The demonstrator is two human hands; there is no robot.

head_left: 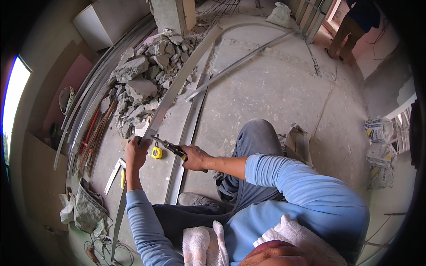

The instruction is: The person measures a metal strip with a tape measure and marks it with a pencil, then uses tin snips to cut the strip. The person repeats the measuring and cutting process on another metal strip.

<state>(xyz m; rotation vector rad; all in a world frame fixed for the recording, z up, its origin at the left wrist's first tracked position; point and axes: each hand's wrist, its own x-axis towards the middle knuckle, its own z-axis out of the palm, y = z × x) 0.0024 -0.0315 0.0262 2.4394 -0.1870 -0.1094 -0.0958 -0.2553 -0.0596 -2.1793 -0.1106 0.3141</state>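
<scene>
My left hand is closed around a long, thin metal channel that runs from the far floor past my left forearm. In my right hand is a pair of tin snips, gripped by the handles. Their jaws point left and reach the edge of the channel just beside my left hand; whether they bite into it I cannot tell. A yellow tape measure lies on the floor just below the snips. Left of my left wrist lies a metal square with a yellow part.
Broken concrete is heaped at the far left, beside long metal profiles and thin rods. Another channel lies slantwise across the floor. Sacks stand at the right. A person stands far right. A cable lies near left.
</scene>
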